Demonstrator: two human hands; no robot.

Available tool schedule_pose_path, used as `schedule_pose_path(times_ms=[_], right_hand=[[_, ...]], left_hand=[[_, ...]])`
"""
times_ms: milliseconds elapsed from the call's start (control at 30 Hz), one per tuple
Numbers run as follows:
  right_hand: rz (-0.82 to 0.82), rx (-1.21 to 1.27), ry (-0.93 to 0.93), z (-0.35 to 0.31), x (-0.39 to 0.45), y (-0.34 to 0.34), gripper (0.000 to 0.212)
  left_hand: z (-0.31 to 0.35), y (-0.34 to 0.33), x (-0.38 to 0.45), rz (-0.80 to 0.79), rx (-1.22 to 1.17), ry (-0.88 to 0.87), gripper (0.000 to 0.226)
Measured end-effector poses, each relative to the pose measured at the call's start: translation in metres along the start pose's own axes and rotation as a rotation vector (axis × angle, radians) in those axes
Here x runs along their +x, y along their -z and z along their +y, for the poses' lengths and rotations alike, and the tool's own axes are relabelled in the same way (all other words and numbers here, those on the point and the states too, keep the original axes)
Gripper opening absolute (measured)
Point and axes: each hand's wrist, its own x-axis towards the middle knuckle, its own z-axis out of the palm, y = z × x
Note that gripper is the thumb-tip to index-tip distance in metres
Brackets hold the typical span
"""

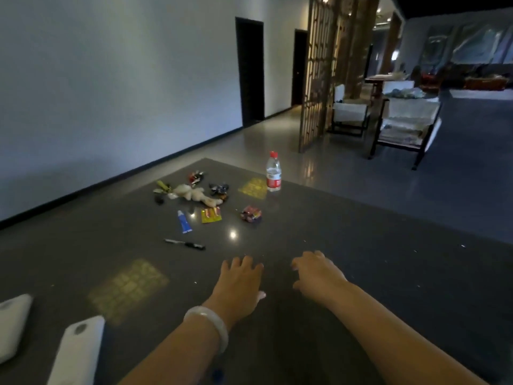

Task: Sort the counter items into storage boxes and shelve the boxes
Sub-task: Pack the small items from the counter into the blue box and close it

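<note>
Our left hand and right hand hover empty with loosely spread fingers over the counter, the items lie further ahead, and we judge a careless reach could knock over the bottle.

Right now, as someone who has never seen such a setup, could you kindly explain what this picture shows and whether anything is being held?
There is no machine here: a person wears a camera on the head, looking forward and down, so you see their own arms. The left hand, with a pale bracelet on its wrist, and the right hand reach over a dark counter, fingers relaxed, holding nothing. Further off lie a bottle, a plush toy, a blue tube, a pen, a yellow packet and other small items. No storage boxes are in sight.
</note>
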Motion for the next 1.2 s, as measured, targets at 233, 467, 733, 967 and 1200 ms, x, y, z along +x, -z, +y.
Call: schedule_pose_path(times_ms=[233,467,733,967,1200], right_hand=[[-0.039,0.059,0.05,-0.049,0.117,0.008,0.055],[-0.089,0.225,-0.02,-0.059,0.229,-0.011,0.081],[-0.014,0.172,-0.06,-0.052,0.323,-0.035,0.096],[0.08,0.181,-0.054,-0.047,0.355,-0.058,0.078],[0.119,0.247,-0.058,-0.042,0.328,-0.067,0.071]], left_hand=[[-0.109,-0.019,0.059,-0.048,0.011,0.095,0.06],[-0.173,-0.049,0.132,-0.054,-0.082,0.145,0.067],[-0.225,-0.088,0.215,-0.018,-0.165,0.201,0.087],[-0.239,-0.107,0.245,-0.078,-0.233,0.282,0.079],[-0.222,-0.107,0.229,0.011,-0.314,0.257,0.072]])
